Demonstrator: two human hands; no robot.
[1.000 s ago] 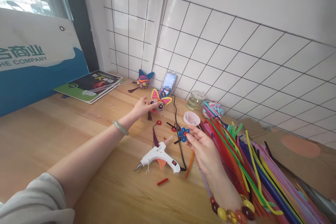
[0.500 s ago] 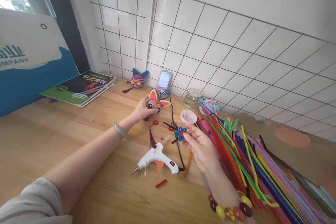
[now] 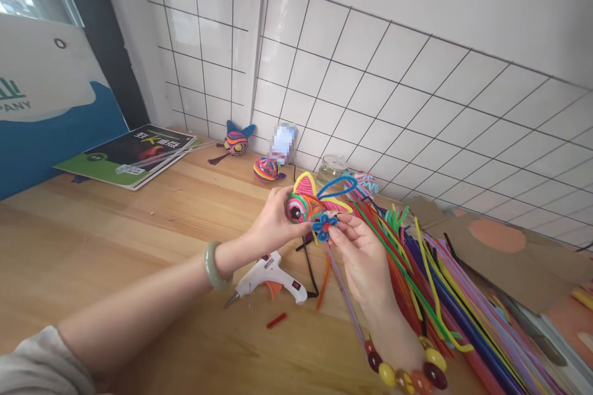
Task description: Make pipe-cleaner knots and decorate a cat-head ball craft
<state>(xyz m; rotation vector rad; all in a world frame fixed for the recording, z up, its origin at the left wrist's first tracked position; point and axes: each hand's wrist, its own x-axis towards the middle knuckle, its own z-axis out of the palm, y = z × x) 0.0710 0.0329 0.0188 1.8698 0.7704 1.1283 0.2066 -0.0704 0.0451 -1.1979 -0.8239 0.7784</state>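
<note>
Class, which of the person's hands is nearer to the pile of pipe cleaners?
Right. The right hand, holding a flower, is at the pile's left edge; the left hand holds a figure farther left.

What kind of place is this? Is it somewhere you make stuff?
Most likely a craft corner. A big heap of colourful pipe cleaners lies on the wooden table, a white glue gun lies nearby, and the left hand holds a pipe-cleaner animal head while the right hand holds a small blue flower.

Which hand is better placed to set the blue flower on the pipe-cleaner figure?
Right, probably: the right hand pinches the blue flower against the pipe-cleaner figure, while the left hand is full, gripping that figure.
</note>
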